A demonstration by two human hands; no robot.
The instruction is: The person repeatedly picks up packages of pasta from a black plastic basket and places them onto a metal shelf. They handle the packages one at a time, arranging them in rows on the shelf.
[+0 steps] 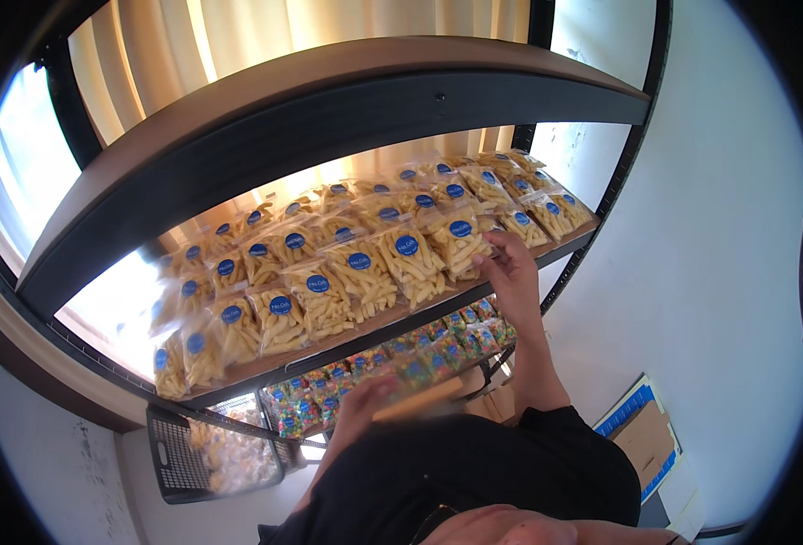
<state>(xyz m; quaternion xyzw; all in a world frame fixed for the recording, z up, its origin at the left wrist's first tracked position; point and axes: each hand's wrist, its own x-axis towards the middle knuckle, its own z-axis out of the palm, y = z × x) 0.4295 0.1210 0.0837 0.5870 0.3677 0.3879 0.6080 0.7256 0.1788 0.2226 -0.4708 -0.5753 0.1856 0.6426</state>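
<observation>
Right hand (513, 272): fingers pinching a clear bag of yellow snack sticks with a round blue sticker (458, 242), front row, dark middle shelf (392, 329).
Left hand (362, 411): blurred, holding a flat tan piece (418, 401).
Risk: likely nudging neighbouring bags off the edge.

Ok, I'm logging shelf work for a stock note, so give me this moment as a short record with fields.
place: metal rack by a curtained window
middle shelf: rows of clear snack bags with blue round labels
lower shelf: colourful candy bags
right hand: touching a bag at the shelf's front edge
left hand: blurred, holding a flat brown piece
below left: black basket with packets
floor right: cardboard box
</observation>
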